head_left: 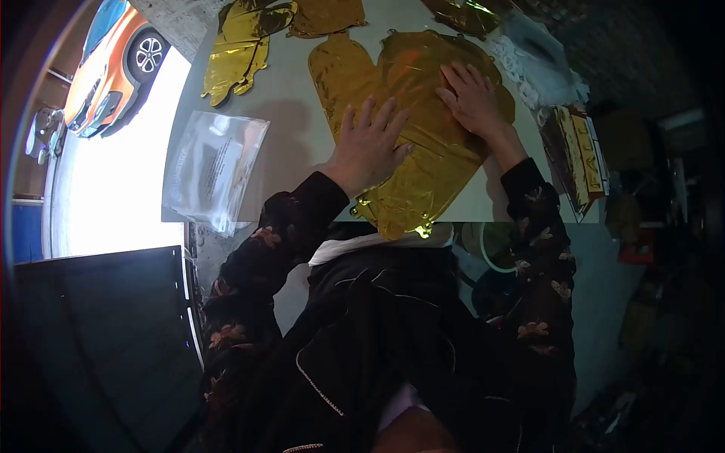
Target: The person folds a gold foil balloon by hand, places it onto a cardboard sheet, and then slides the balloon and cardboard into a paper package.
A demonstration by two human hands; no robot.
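Observation:
A large flat gold foil balloon lies deflated on the white table, its narrow lower end hanging slightly over the front edge. My left hand rests flat on its left-middle part, fingers spread. Further up and to the right, my right hand presses on the wide upper part, with fingers stretched out. Neither hand grips anything. Another crumpled gold foil balloon lies at the upper left, and more gold foil pieces lie at the far edge.
Clear plastic bags lie on the left of the table. At the right are printed packets, white stringy material and clear plastic. An orange car stands outside, beyond a dark panel.

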